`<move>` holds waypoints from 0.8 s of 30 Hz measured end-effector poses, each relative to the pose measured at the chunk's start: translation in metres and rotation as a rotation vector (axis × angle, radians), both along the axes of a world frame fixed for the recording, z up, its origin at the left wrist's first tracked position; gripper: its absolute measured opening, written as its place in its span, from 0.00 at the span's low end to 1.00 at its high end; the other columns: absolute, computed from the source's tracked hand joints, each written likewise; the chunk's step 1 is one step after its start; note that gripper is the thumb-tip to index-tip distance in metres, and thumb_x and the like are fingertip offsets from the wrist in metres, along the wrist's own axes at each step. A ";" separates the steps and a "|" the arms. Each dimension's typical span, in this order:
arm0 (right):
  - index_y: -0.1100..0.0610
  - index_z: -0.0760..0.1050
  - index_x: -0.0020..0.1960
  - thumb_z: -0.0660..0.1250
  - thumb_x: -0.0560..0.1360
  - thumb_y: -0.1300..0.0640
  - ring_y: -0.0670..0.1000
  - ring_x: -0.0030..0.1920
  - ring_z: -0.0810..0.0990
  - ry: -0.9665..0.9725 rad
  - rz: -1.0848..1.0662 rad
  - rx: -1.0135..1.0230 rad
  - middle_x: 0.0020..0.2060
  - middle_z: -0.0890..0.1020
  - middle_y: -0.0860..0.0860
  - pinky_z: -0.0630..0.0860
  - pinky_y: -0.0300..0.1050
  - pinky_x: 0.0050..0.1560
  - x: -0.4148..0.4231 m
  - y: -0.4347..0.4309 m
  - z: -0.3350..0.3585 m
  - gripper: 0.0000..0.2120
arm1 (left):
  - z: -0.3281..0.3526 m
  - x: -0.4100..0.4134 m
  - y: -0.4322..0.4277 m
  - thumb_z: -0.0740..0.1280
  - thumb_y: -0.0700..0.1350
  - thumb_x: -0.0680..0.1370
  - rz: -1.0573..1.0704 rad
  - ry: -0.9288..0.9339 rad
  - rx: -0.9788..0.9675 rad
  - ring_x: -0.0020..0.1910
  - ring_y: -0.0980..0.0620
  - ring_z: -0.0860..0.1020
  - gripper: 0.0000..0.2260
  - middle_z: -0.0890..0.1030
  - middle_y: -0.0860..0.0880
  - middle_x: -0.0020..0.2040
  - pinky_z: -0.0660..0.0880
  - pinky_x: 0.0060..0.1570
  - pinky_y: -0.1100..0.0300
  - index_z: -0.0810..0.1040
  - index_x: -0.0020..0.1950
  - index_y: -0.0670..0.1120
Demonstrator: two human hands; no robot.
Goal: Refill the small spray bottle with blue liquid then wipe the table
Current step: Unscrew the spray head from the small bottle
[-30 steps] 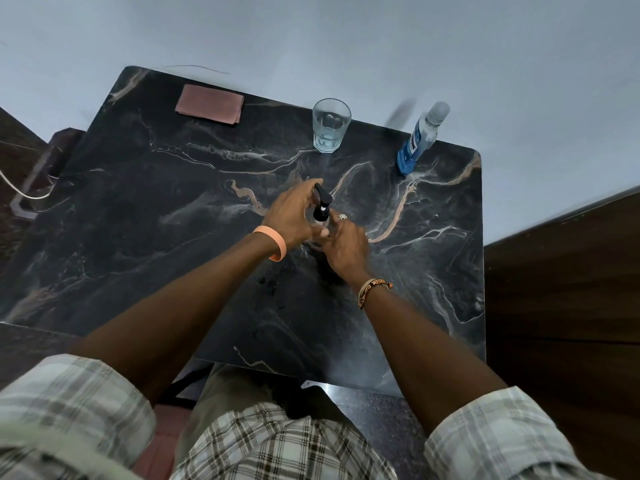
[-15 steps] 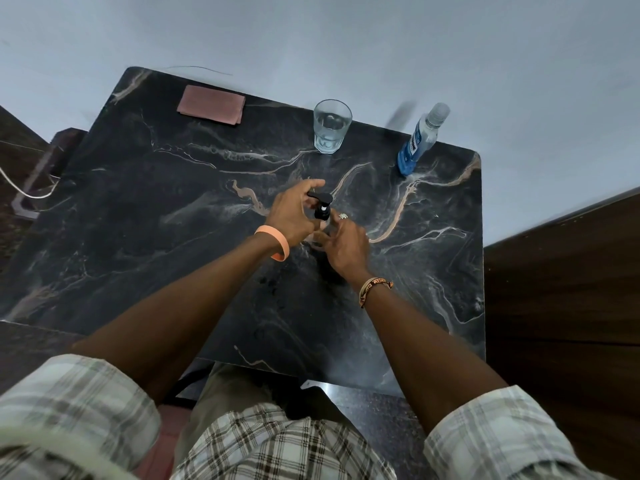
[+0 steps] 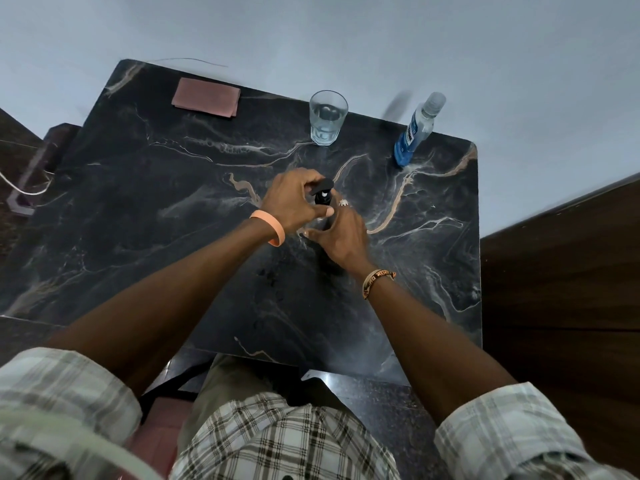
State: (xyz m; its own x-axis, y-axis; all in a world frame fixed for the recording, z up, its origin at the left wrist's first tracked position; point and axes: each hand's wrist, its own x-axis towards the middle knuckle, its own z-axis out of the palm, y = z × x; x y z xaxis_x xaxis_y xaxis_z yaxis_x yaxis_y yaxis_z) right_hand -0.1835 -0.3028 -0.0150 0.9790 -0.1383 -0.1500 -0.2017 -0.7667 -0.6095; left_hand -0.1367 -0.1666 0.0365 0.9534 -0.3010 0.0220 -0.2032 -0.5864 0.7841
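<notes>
Clearly, from the head view, the left hand (image 3: pixel 294 202) pinches the black spray head (image 3: pixel 322 192) of the small spray bottle (image 3: pixel 323 202) at the table's (image 3: pixel 138 202) centre, while the right hand (image 3: pixel 341 237) wraps its body. The head looks due to come off: brace low, twist only the cap, keep it upright. The blue liquid bottle (image 3: pixel 414 135) waits at the far right edge, the folded cloth (image 3: pixel 206 97) far left.

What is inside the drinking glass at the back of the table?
The glass holds a clear liquid, filling it only partway; nothing else shows in it. It stands alone, away from both hands. What the liquid is cannot be told.
</notes>
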 end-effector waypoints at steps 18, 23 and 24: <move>0.55 0.83 0.55 0.72 0.77 0.56 0.53 0.33 0.80 -0.446 -0.067 0.441 0.31 0.81 0.50 0.79 0.53 0.36 0.021 0.053 0.099 0.08 | 0.086 0.023 0.070 0.80 0.45 0.64 0.106 -0.011 -0.177 0.45 0.54 0.82 0.19 0.83 0.49 0.46 0.80 0.50 0.56 0.82 0.51 0.42; 0.56 0.80 0.63 0.69 0.77 0.63 0.46 0.45 0.84 -0.323 -0.012 0.467 0.46 0.86 0.48 0.81 0.49 0.50 0.043 0.110 0.095 0.15 | 0.065 0.030 0.117 0.81 0.43 0.64 0.301 0.022 -0.275 0.45 0.51 0.82 0.18 0.83 0.47 0.46 0.80 0.49 0.59 0.82 0.51 0.43; 0.57 0.79 0.64 0.68 0.78 0.65 0.47 0.49 0.84 -0.290 -0.001 0.475 0.49 0.86 0.50 0.81 0.49 0.53 0.047 0.120 0.092 0.16 | 0.058 0.031 0.124 0.80 0.43 0.65 0.334 0.025 -0.284 0.45 0.51 0.82 0.17 0.83 0.48 0.46 0.80 0.49 0.60 0.81 0.51 0.44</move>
State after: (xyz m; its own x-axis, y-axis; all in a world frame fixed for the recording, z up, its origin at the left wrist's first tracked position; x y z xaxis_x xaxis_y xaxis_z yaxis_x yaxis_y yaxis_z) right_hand -0.1366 -0.1824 0.0768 0.9893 -0.1224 0.0798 0.0253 -0.3943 -0.9186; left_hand -0.1062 -0.0421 0.0940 0.9987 0.0384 0.0346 -0.0175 -0.3772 0.9260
